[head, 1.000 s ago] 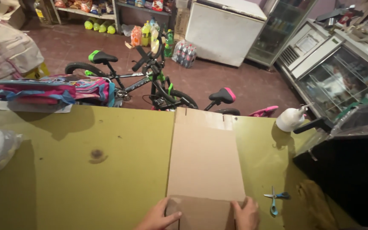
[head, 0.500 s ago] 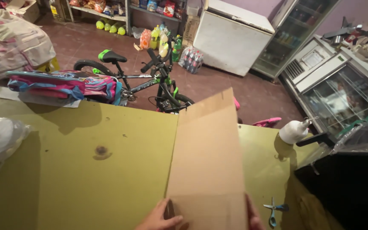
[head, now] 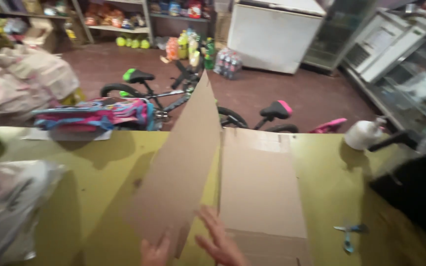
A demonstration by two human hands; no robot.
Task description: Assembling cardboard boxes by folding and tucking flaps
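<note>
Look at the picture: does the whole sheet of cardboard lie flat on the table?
No: the cardboard's left panel is lifted above the table.

Cardboard [head: 262,187] on table [head: 99,197]; scissors [head: 349,234] right; bicycle [head: 173,96] behind.
</note>
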